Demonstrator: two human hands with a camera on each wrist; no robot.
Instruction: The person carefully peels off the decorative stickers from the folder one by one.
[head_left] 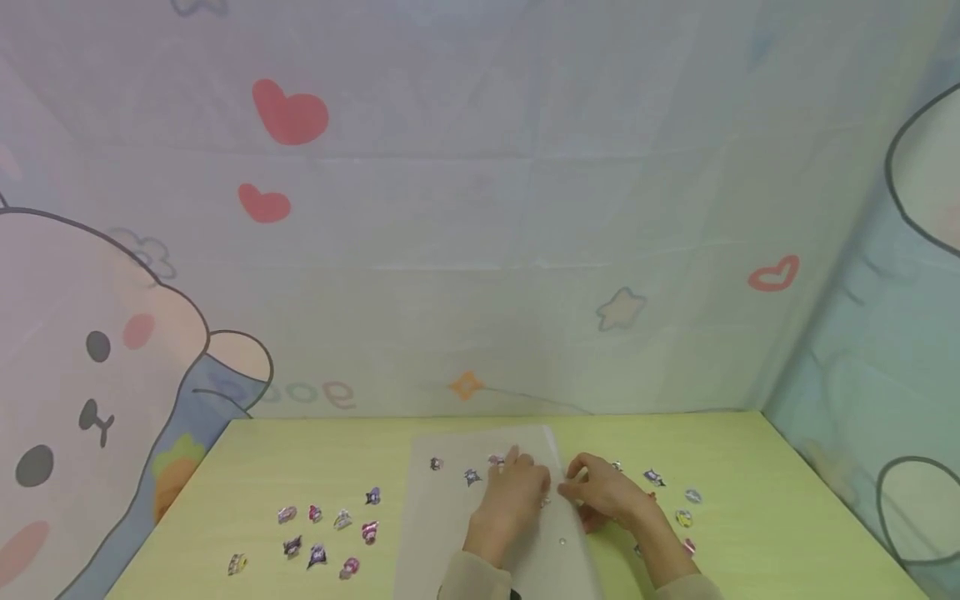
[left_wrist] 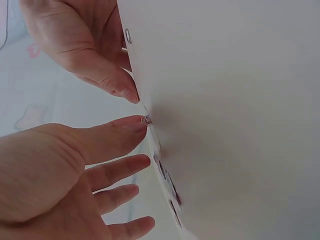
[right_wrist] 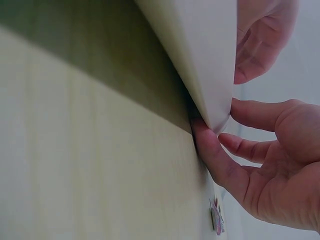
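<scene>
A white sheet [head_left: 427, 533] lies on the table with several small cartoon stickers on it, such as a dark one [head_left: 472, 477]. My left hand [head_left: 506, 504] is over the sheet. In the left wrist view its thumb [left_wrist: 127, 127] holds a tiny sticker [left_wrist: 146, 120] at its tip, close to the sheet; the index finger is hidden behind the thumb, and the other fingers are spread. My right hand [head_left: 607, 492] pinches the sheet's right edge. In the right wrist view one finger [right_wrist: 210, 147] goes under the lifted edge, with the thumb on the other side.
Loose shiny stickers lie left of the sheet, including a pink one [head_left: 370, 532]. Others lie to the right, such as a purple one [head_left: 654, 477] and a yellow one [head_left: 683, 517]. A printed cloth [head_left: 480, 250] hangs behind the yellow table [head_left: 315, 450].
</scene>
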